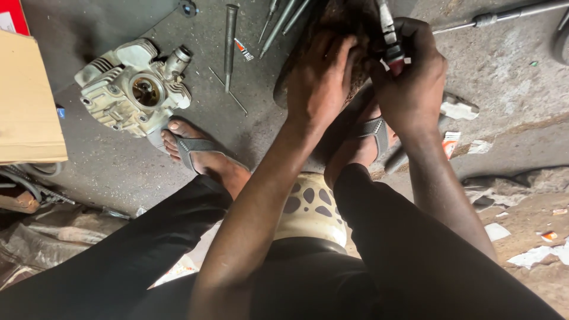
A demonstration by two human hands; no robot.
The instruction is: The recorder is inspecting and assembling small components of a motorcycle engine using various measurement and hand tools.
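My right hand [411, 77] is closed around a spark plug [389, 37] with a white body and red mark, held upright near the top of the view. My left hand [320, 77] rests fingers-down on a dark brown rag or bristly pad [347, 18] right beside it, touching the right hand. Both hands hover above my right foot in a grey sandal [370, 133]. What lies under the left palm is hidden.
A pale metal engine cylinder head [133, 88] sits on the concrete floor at the left, by my left foot [198, 151]. Long metal rods and tools [230, 41] lie at the top. A cardboard box [26, 101] stands far left; paper scraps litter the right.
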